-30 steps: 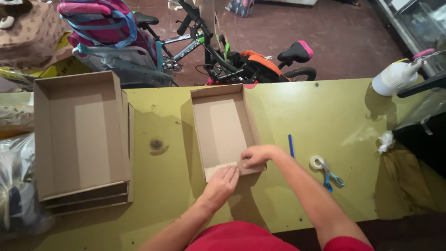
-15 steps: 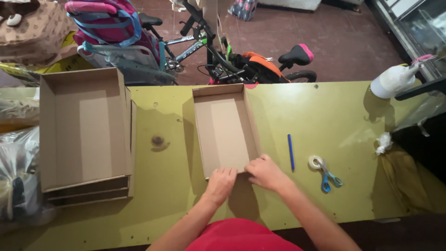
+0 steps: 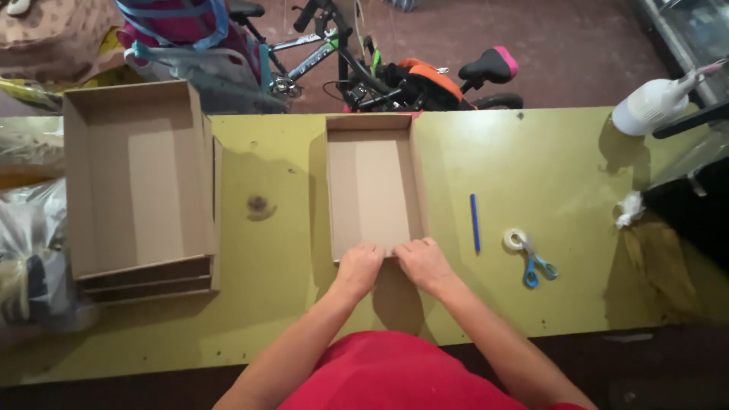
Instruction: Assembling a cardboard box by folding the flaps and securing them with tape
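Observation:
An open brown cardboard box (image 3: 373,182) lies in the middle of the yellow-green table (image 3: 288,311). My left hand (image 3: 360,267) and my right hand (image 3: 422,263) rest side by side on the box's near wall, fingers curled over its top edge and pressing on it. The near wall is mostly hidden under the hands.
A stack of larger open cardboard boxes (image 3: 137,186) sits at the left. A blue pen (image 3: 474,222), a tape roll (image 3: 515,239) and blue scissors (image 3: 536,266) lie right of the box. A white spray bottle (image 3: 653,102) stands far right. Bicycles (image 3: 380,64) stand beyond the table.
My hands came together on the box's near wall, which now stands folded up. The box sits a little farther from me than before.

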